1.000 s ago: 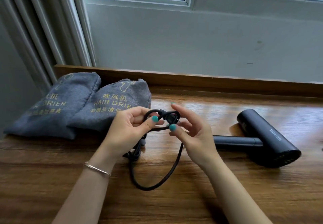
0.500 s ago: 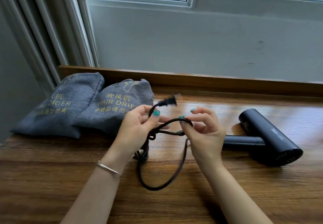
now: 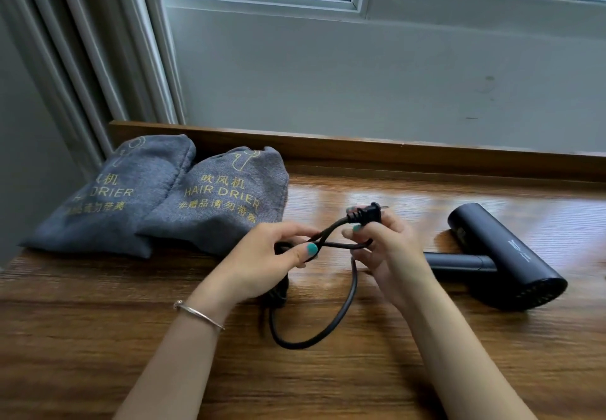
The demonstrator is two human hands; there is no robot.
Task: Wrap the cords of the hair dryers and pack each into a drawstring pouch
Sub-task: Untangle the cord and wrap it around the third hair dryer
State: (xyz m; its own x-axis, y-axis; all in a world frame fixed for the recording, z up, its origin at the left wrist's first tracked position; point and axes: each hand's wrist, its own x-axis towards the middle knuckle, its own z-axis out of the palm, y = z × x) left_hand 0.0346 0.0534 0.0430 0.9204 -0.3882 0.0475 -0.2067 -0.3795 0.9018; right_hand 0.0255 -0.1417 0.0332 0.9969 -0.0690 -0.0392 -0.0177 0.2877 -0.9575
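Grey pouches (image 3: 157,196) upper left on wooden bench (image 3: 98,337); black hair dryer (image 3: 498,255) right. Centre frame: left hand (image 3: 262,259) gripping bundled cord (image 3: 314,321), right hand (image 3: 390,249) pinching plug (image 3: 367,214).

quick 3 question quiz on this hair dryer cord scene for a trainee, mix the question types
1. True or false: the hair dryer is already inside a pouch.
2. Which hand pinches the cord just below the plug? A. left hand B. right hand
3. Fill in: the two grey pouches lie to the ____ of the hands.

Key:
1. False. It lies bare on the wooden table.
2. B, the right hand; the left hand grips the bundled cord.
3. left
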